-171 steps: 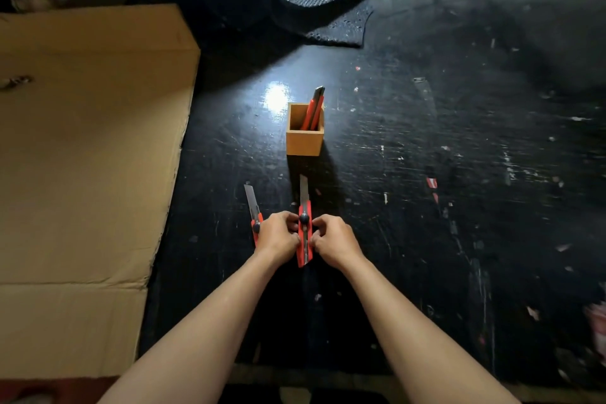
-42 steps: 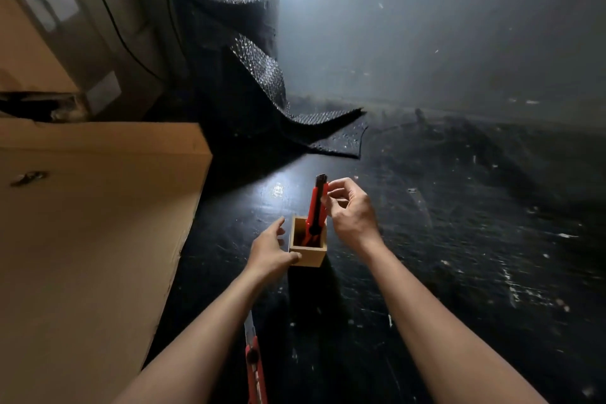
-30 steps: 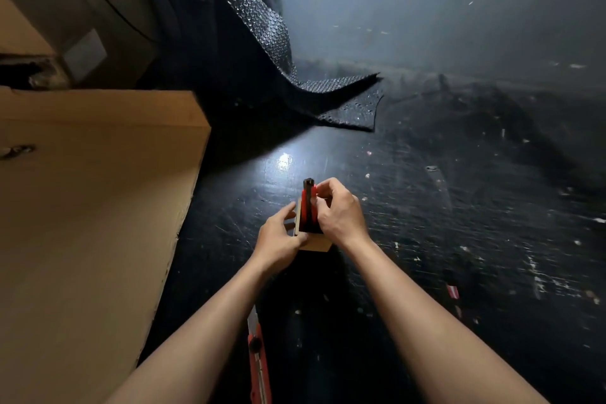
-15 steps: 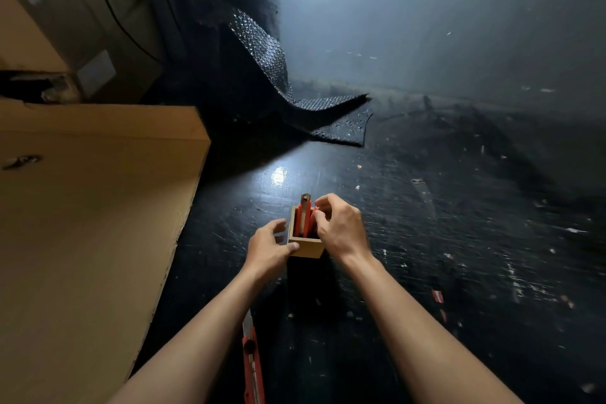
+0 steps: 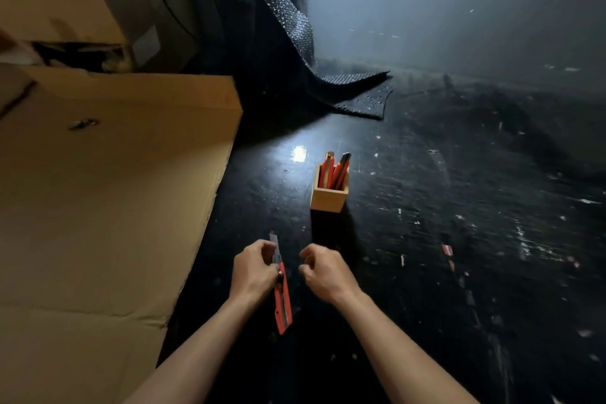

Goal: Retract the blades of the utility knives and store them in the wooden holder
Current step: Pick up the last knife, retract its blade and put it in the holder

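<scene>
- our left hand [image 5: 254, 269] is on the loose utility knife [image 5: 282, 298], its grip closed on the body just where the blade leaves the red handle; the thumb and fingers sit at the dark slider knob.
- the blade [image 5: 275, 249] is out, grey and narrow, pointing away from us toward the wooden holder [image 5: 329, 197].
- the knife lies roughly lengthwise on the black bench [image 5: 426, 239], its red tail end nearest us; whether it rests flat or is lifted a little we cannot tell.
- our right hand [image 5: 324, 272] is just beside the knife on its right, not touching it; the fingers are curled in loosely and hold nothing.
- the wooden holder stands upright on the bench, beyond both hands and a little to the right of the knife, apart from it.
- two red knives [image 5: 334, 170] stand in the holder, handles up, leaning slightly; no blade shows at their tops.
- a large sheet of brown cardboard [image 5: 114, 190] covers the left side of the bench, its edge near our left forearm.
- a dark roll of bubble wrap [image 5: 295, 26] stands at the far end, with a flap trailing onto the bench.
- the bench top is scratched and dotted with small pale scraps.
</scene>
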